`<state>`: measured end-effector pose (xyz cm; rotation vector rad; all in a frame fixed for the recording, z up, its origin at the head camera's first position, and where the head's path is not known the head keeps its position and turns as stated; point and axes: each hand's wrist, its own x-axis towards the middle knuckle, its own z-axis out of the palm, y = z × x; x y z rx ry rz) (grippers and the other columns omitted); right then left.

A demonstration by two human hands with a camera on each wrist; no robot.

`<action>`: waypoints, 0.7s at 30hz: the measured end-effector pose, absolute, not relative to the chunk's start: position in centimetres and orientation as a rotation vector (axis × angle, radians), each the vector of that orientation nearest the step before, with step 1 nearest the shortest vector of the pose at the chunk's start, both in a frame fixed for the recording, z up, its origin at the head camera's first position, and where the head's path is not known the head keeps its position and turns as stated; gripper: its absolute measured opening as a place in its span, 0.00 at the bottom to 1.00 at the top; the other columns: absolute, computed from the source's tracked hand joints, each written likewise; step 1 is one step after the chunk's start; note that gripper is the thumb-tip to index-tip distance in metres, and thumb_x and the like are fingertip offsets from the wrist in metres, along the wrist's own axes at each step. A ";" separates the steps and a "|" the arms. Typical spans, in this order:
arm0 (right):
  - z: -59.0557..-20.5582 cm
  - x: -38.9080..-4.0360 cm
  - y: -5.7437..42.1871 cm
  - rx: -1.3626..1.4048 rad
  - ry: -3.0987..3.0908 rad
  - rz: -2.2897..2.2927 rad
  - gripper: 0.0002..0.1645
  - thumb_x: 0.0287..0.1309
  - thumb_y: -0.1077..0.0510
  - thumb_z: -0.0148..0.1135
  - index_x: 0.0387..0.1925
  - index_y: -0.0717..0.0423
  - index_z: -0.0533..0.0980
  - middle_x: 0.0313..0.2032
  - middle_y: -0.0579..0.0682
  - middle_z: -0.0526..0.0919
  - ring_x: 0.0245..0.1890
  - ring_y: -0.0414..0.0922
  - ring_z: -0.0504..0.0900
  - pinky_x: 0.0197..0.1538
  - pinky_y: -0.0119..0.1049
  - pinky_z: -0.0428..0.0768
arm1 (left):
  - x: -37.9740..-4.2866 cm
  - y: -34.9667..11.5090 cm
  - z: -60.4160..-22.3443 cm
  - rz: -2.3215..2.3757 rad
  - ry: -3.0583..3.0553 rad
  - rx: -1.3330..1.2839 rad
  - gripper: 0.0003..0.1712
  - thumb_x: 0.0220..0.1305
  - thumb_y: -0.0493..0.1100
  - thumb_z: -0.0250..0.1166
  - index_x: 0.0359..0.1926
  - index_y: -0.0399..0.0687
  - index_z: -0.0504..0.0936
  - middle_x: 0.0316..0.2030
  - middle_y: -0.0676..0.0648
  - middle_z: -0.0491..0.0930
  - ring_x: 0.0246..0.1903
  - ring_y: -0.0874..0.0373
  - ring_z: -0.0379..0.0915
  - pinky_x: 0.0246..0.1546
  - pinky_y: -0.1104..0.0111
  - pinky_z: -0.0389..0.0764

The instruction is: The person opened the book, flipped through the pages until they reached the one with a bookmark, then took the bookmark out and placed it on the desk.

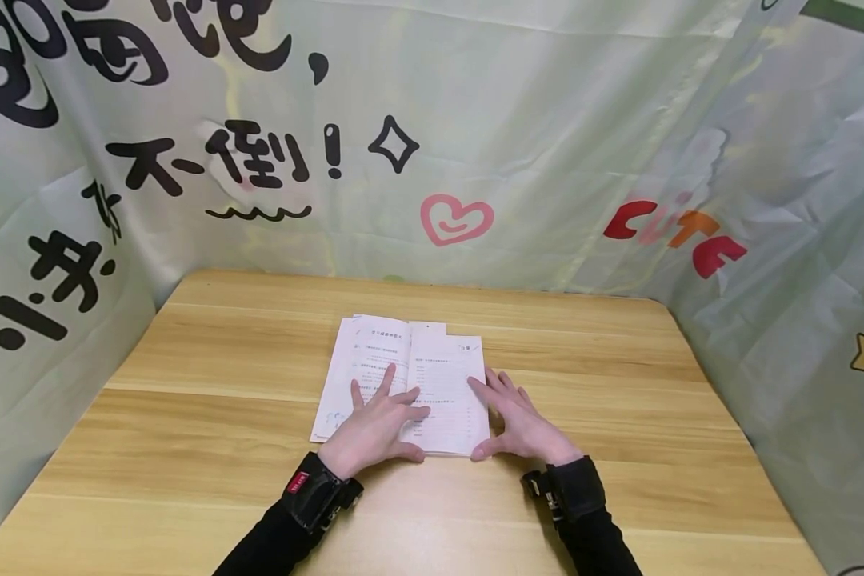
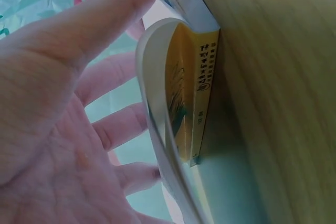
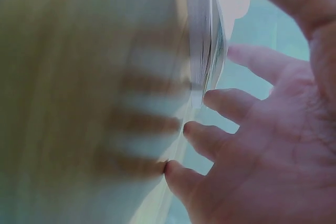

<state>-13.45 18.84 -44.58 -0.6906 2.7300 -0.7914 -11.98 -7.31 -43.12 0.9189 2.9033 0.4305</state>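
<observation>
An open paperback book with printed pages lies on the wooden table. My left hand spreads its fingers over the left page and the middle fold, its thumb near the bottom edge. In the left wrist view, the spine shows a yellow cover with dark lettering, and the pages curve away from it. At the book's right side is my right hand, with one fingertip on the right page and the thumb at the lower corner. Its other fingertips rest on the table beside the page block.
The light wood table extends around the book on all sides. Behind it hangs a pale green printed cloth with dark characters, a pink heart and coloured letters. More cloth hangs at the left and right.
</observation>
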 end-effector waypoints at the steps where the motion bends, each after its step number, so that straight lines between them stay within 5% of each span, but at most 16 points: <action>1: -44.5 -13.4 18.8 -0.694 2.726 -0.798 0.66 0.32 0.44 0.77 0.72 0.59 0.56 0.72 0.67 0.44 0.70 0.64 0.41 0.66 0.68 0.45 | -12.0 -7.3 -43.1 0.437 2.901 0.917 0.37 0.43 0.64 0.71 0.56 0.56 0.82 0.63 0.44 0.72 0.68 0.31 0.39 0.46 0.19 0.46; 14: -43.5 -12.9 18.9 -0.733 2.609 -0.983 0.57 0.48 0.49 0.72 0.72 0.64 0.53 0.72 0.69 0.42 0.70 0.63 0.43 0.66 0.66 0.53 | -11.8 -7.3 -43.1 0.428 2.899 0.931 0.38 0.43 0.64 0.71 0.57 0.55 0.81 0.63 0.43 0.72 0.68 0.30 0.40 0.46 0.19 0.46; 21: -42.9 -13.2 18.5 -0.586 2.636 -1.252 0.49 0.53 0.53 0.69 0.70 0.67 0.57 0.67 0.67 0.62 0.65 0.61 0.62 0.63 0.60 0.65 | -11.9 -7.3 -43.0 0.431 2.889 0.926 0.38 0.43 0.61 0.72 0.57 0.55 0.80 0.63 0.43 0.71 0.68 0.30 0.39 0.46 0.19 0.45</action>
